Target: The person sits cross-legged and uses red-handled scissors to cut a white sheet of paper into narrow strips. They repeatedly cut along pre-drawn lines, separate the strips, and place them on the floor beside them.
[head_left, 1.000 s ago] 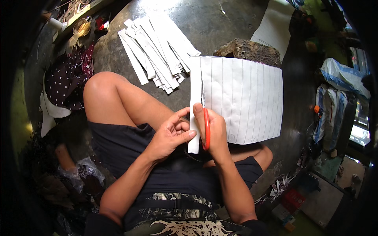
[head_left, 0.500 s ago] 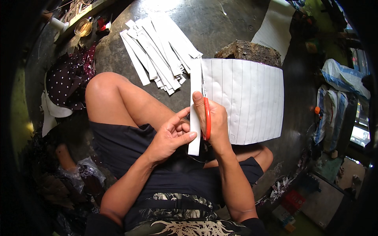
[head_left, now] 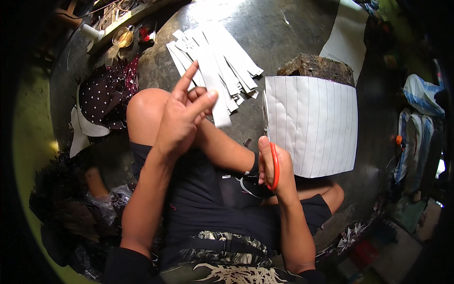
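Note:
My left hand (head_left: 182, 113) is over the near side of a pile of white strips (head_left: 236, 57). Its index finger points outward, and the thumb lies across one white strip (head_left: 220, 111), which it appears to pinch against the curled fingers. With my right hand (head_left: 283, 170) I grip scissors (head_left: 274, 165) by their red handles. Their metal blades point away from me along the left edge of a white sheet (head_left: 312, 128) ruled with dark lengthwise lines. The sheet's far edge overlaps a rough brown block (head_left: 319, 66).
My bent legs frame the dark floor (head_left: 255, 28). A long pale sheet (head_left: 345, 33) lies beyond the block. Polka-dot fabric (head_left: 106, 97) and a glass cup (head_left: 123, 37) are at left; dark scraps and clear plastic (head_left: 116, 199) lie near left. White-and-blue sacks (head_left: 423, 99) stand at right.
My left hand has carried the narrow white strip away from the scissors, forward and left to the pile. The scissors stay in my right hand beside the sheet. The whole view has shifted slightly.

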Available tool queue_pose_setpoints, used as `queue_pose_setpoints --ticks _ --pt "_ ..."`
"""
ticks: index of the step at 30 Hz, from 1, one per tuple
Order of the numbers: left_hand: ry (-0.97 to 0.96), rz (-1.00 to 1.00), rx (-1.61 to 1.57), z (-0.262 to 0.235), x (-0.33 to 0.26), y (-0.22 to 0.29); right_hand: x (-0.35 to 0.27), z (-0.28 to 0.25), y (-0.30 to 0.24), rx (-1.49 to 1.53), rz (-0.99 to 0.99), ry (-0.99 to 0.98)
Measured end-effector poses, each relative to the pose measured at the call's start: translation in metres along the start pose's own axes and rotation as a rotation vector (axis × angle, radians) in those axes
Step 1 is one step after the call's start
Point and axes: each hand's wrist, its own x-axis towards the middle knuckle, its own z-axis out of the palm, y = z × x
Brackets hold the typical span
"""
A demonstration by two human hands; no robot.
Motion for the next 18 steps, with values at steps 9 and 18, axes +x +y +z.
queue_pose_setpoints --ticks 9,18 --pt "0.019 -0.779 -0.572 -0.006 0.001 -0.044 -0.033 -0.016 0.034 0.035 0.086 0.024" --pt "0.014 -0.676 -0.158 0.089 -0.036 -0.147 -0.136 -0.046 0.069 0.175 0.149 -0.018"
